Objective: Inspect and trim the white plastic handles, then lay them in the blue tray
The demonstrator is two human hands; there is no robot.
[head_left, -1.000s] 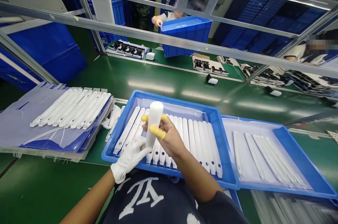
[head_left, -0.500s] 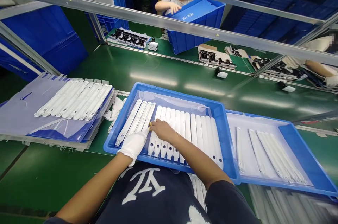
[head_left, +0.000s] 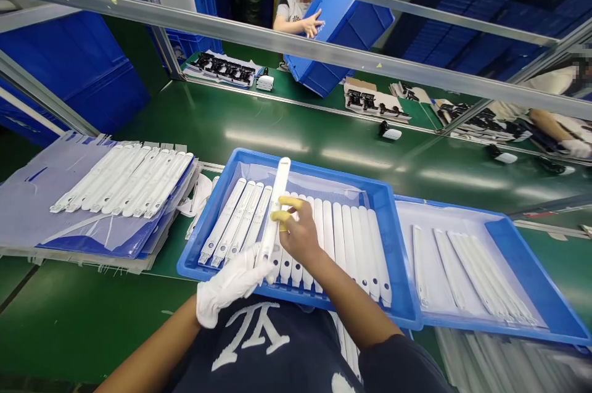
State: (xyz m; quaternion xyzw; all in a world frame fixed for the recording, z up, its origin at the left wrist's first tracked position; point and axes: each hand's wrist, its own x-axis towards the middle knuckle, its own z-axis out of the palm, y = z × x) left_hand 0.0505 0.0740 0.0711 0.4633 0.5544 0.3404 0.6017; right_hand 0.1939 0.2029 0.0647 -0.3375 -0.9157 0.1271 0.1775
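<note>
Head view, right hand [head_left: 300, 235] with yellow-capped fingers [head_left: 280, 215] pinching a white plastic strip [head_left: 280, 180], gloved left hand [head_left: 231, 287] at its lower end, grip unclear, above a blue tray [head_left: 324, 172]

The person wears a white left glove [head_left: 230, 287], yellow right finger cots [head_left: 280, 215] and a navy printed T-shirt [head_left: 296, 362].

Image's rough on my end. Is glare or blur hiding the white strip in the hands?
Head view: the white strip reads fairly clearly against the blue tray; the gloved left hand looks slightly soft, possibly motion blur. Light glare streaks sit on the green bench, away from the hands. Wide-angle distortion slants the metal rail.
</note>
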